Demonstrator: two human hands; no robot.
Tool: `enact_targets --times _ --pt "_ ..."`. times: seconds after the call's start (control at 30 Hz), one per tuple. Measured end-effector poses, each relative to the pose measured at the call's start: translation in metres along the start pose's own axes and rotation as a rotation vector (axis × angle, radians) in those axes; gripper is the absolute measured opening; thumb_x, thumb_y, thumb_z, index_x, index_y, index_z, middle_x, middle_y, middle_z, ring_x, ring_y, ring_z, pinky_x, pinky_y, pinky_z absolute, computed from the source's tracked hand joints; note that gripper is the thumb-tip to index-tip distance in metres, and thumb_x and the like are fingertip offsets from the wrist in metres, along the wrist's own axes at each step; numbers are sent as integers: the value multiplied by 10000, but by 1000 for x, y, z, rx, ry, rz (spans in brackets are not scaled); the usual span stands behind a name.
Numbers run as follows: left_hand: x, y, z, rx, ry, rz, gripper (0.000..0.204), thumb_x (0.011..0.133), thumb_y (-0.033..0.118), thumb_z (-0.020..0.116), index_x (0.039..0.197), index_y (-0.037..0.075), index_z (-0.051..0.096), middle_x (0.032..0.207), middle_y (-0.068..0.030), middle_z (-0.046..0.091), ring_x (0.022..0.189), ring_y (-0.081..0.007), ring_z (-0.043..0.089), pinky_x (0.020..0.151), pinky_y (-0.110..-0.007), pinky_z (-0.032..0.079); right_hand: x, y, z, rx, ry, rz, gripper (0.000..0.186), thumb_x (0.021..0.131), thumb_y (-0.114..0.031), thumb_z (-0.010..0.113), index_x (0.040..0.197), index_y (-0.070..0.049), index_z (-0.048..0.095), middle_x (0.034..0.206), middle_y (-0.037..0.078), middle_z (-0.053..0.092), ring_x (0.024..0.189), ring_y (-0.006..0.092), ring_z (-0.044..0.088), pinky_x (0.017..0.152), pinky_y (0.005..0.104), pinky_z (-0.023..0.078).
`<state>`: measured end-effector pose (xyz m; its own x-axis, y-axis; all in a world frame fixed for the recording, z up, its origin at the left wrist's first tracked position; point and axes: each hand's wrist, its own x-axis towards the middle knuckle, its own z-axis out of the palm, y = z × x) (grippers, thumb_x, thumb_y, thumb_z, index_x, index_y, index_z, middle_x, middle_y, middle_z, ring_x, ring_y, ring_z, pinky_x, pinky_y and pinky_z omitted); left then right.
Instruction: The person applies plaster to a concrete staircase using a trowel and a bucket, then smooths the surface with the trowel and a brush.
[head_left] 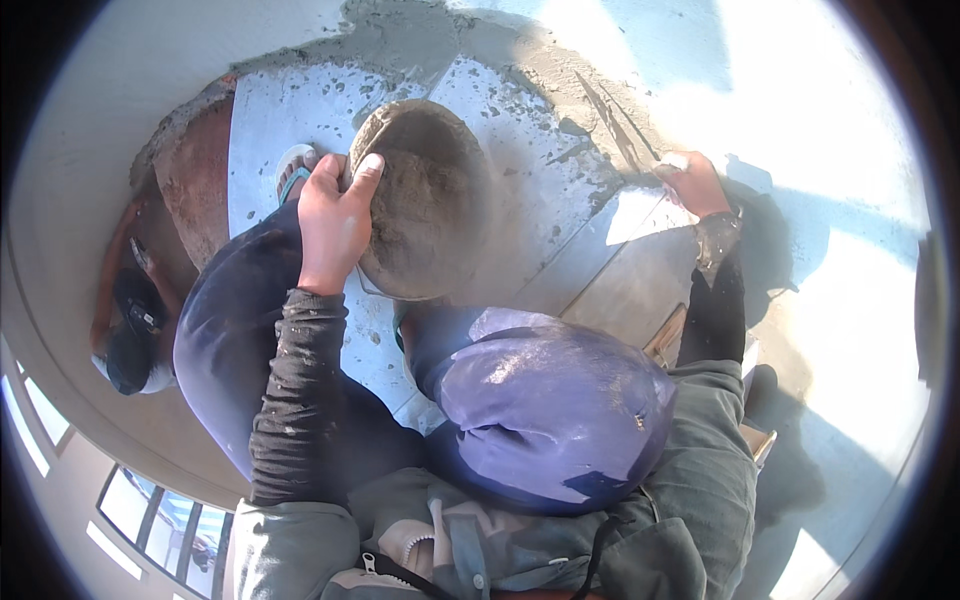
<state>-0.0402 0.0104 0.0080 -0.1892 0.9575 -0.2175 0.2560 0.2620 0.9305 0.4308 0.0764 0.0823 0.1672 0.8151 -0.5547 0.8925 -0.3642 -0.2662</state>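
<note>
My left hand (335,222) is closed over the near-left rim of a round, mortar-caked bucket (428,215), thumb on top. The bucket is tipped so that its inside shows, with grey-brown mortar residue in it. Out to the right, my right hand (697,185) is closed on the handle end of a trowel (617,122). The trowel's long narrow blade points up and left, over wet mortar (555,75) on the pale surface. How far the blade touches the mortar I cannot tell.
Mortar crumbs dot the pale slabs (290,105) around the bucket. At the left, a broken edge exposes reddish brick (203,165). Beyond it is another person (135,310) in a dark cap. My bent knees frame the bucket. A wooden-edged object (668,335) sits by my right arm.
</note>
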Motion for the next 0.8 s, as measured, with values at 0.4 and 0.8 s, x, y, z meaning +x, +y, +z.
enact_targets --times 0.4,0.8 --pt "0 2 0 -16 -31 -80 325 948 269 679 852 -27 584 710 6 489 688 -89 422 629 -286 401 85 50 66 -553 262 48 481 812 -498 675 1051 -84 729 1092 204 695 1030 371 660 900 471 499" --pt "1 -2 -1 -45 -57 -98 303 969 252 663 865 -23 593 742 30 496 717 -68 417 645 -265 400 6 32 6 -513 889 -298 404 820 -359 736 1079 -49 713 1003 177 723 956 378 676 822 441 523"
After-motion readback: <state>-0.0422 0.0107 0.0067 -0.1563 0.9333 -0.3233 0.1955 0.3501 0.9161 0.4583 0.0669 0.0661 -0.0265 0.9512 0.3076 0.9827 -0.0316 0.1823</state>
